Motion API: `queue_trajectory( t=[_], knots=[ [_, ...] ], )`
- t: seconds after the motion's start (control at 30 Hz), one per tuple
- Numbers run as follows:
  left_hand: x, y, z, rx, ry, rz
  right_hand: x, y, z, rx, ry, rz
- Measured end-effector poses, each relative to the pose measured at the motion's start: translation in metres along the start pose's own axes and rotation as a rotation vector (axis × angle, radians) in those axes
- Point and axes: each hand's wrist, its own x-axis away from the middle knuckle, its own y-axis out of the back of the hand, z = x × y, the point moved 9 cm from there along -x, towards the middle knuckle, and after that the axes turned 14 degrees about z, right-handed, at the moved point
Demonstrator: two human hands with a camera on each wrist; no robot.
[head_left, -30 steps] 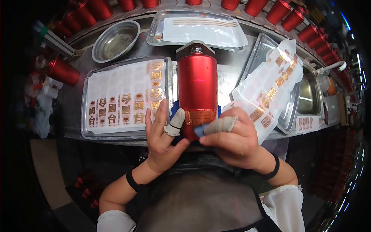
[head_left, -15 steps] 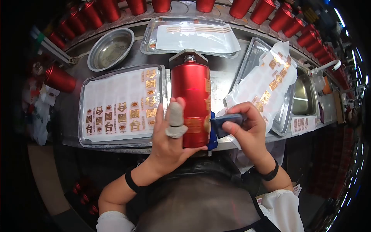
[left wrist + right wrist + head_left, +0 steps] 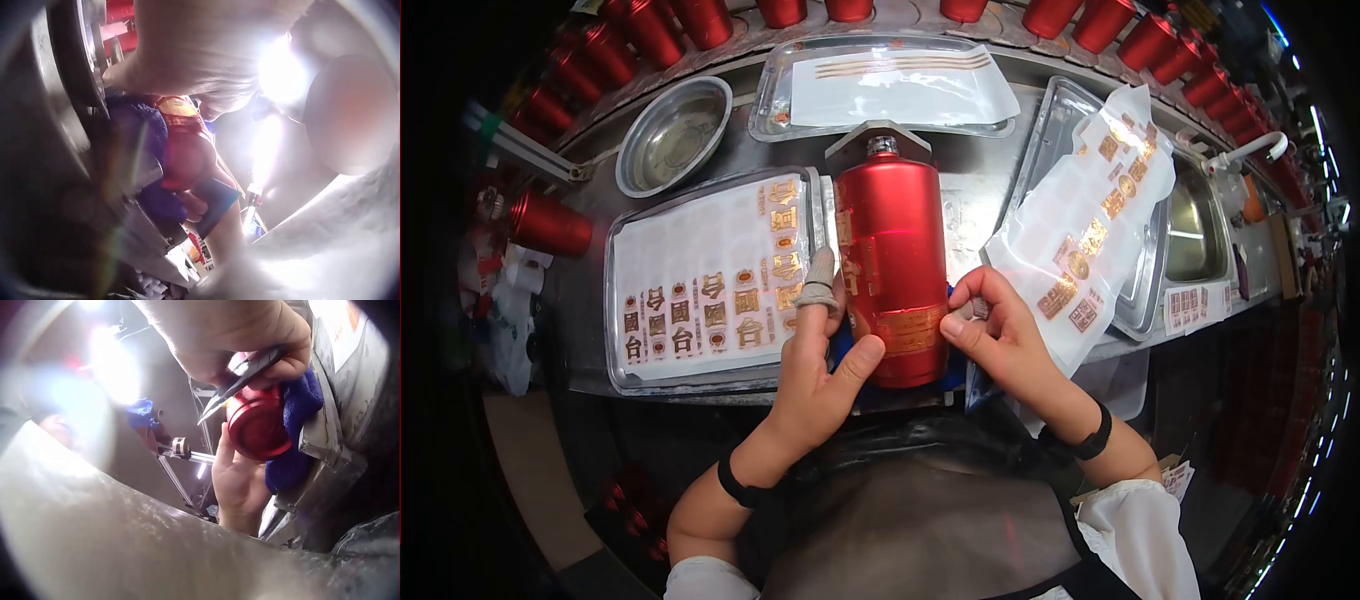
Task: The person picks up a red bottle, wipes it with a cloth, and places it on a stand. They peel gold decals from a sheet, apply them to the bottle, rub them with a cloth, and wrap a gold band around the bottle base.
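A red bottle [image 3: 895, 230] lies on a blue cloth support, its neck at a metal bracket [image 3: 880, 135]. Gold characters show along its left side, and a gold band [image 3: 908, 330] crosses its lower part. My left hand [image 3: 810, 375] rests against the lower left side, thumb on the red surface and fingers fairly straight, one in a pale finger cot. At the band's right end, my right hand [image 3: 1012, 345] touches the bottle with thumb and a covered finger. Its curled fingers hold a dark flat tool [image 3: 250, 372], clear in the right wrist view; the bottle's base [image 3: 259, 428] is beside it.
A tray [image 3: 612, 290] with a gold-character sheet is at left, another tray [image 3: 757, 110] with striped paper behind. A gold-printed sheet [image 3: 1040, 240] lies over a right tray. A metal bowl [image 3: 672, 137], a sink [image 3: 1192, 235] and several red bottles surround the work.
The bottle has rolled, carrying the gold characters from its right side to its left. My left hand has slid left; my right fingertips have come to the band, the tool now pointing down.
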Motion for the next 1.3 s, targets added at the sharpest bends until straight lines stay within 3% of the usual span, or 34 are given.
queue_trajectory(
  t=[0.1, 0.3, 0.5, 0.8, 1.0, 1.3],
  knots=[
    [-0.005, 0.004, -0.002, 0.053, -0.041, 0.015, 0.000, -0.004, 0.006, -0.014, 0.021, 0.016],
    [-0.006, 0.003, 0.000, 0.048, 0.063, -0.011, -0.005, 0.000, 0.007, 0.094, 0.040, 0.018],
    [-0.006, 0.002, 0.000, 0.092, 0.009, -0.042, -0.006, -0.001, 0.004, 0.056, 0.035, 0.023],
    [-0.004, 0.002, 0.007, 0.128, 0.083, -0.039, -0.007, -0.002, 0.008, 0.101, 0.057, 0.019],
    [-0.007, -0.001, 0.004, 0.104, 0.134, -0.083, -0.011, -0.001, -0.001, -0.106, 0.052, 0.065],
    [-0.006, -0.002, 0.007, 0.166, 0.133, -0.104, -0.014, 0.001, -0.003, -0.001, 0.060, 0.075]
  ],
)
